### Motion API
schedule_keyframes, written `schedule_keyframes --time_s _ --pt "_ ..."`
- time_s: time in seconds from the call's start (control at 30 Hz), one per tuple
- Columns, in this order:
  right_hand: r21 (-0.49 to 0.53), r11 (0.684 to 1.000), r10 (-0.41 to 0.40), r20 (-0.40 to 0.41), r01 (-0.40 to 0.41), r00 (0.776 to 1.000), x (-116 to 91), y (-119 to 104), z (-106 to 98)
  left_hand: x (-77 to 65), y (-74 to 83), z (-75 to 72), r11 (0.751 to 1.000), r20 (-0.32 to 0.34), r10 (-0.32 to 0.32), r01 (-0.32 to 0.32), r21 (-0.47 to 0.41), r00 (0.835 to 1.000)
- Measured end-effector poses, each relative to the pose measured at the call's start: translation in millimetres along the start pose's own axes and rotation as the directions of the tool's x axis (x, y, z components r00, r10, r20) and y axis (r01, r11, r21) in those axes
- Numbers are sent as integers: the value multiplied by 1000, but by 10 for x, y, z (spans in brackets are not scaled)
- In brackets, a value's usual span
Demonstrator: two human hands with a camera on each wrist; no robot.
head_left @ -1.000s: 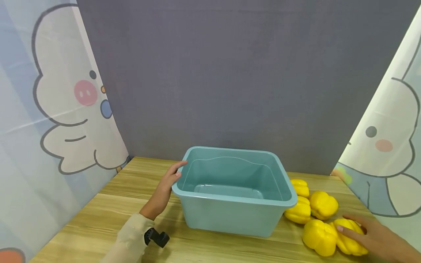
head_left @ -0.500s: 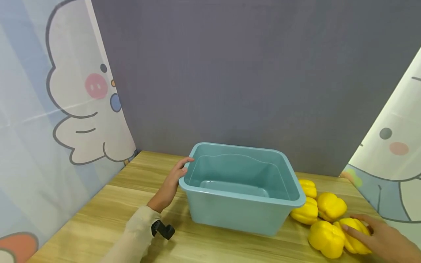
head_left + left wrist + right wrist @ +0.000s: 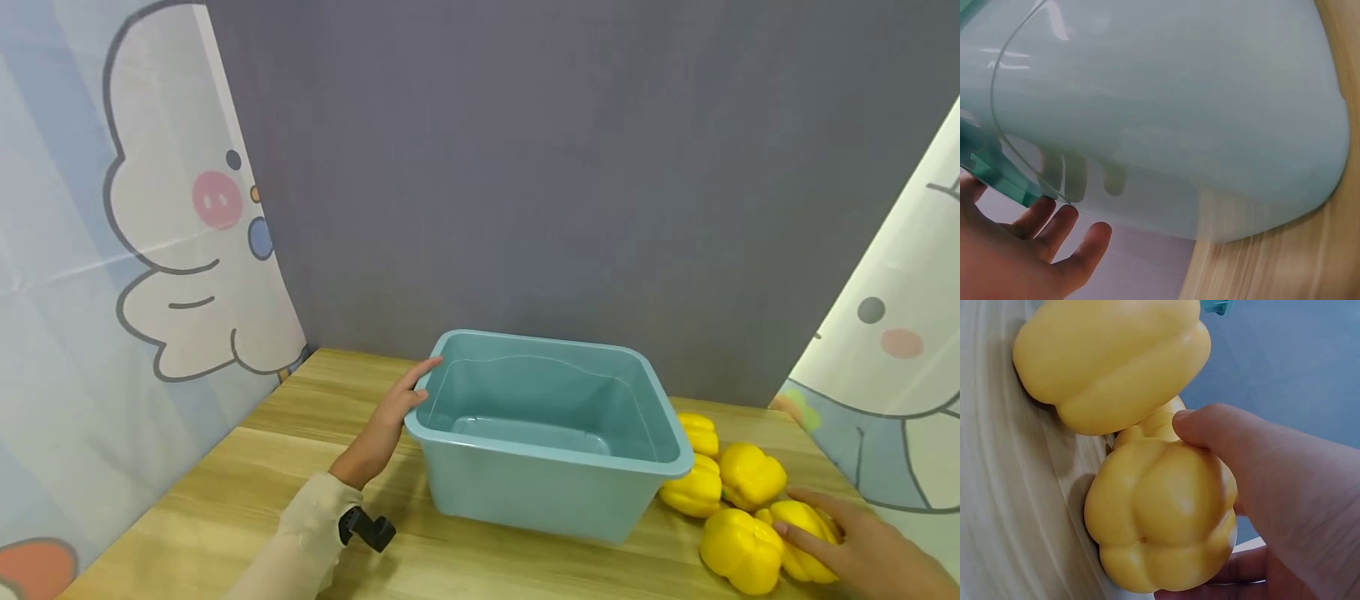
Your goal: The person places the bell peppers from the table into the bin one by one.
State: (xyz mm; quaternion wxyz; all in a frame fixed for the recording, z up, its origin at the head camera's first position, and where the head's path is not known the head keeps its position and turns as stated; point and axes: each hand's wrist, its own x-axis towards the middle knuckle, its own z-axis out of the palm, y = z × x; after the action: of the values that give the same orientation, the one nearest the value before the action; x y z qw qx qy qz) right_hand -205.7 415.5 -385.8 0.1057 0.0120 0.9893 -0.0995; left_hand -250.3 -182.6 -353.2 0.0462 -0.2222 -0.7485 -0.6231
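On the table the bin stands before the backdrop; just to its right cluster five bell peppers, three farther back, two nearer the front.

The tub touching the left grip looks from here like smooth plastic, its side glossy enough to mirror that grip faintly, while the yellow pepper held by the right grip and the other peppers near it wear a slick, plastic-looking skin. Under both grips, the bench shows smooth wood grain; the sleeve behind the left grip is matt, rumpled cloth, and the grey backdrop beyond both grips looks like flat, matt cloth.
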Motion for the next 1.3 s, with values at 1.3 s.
schedule_keyframes --time_s 1.3 --pt "17 997 81 -68 -80 994 -91 36 -50 -9 -30 5 1000 -10 18 -18 26 1000"
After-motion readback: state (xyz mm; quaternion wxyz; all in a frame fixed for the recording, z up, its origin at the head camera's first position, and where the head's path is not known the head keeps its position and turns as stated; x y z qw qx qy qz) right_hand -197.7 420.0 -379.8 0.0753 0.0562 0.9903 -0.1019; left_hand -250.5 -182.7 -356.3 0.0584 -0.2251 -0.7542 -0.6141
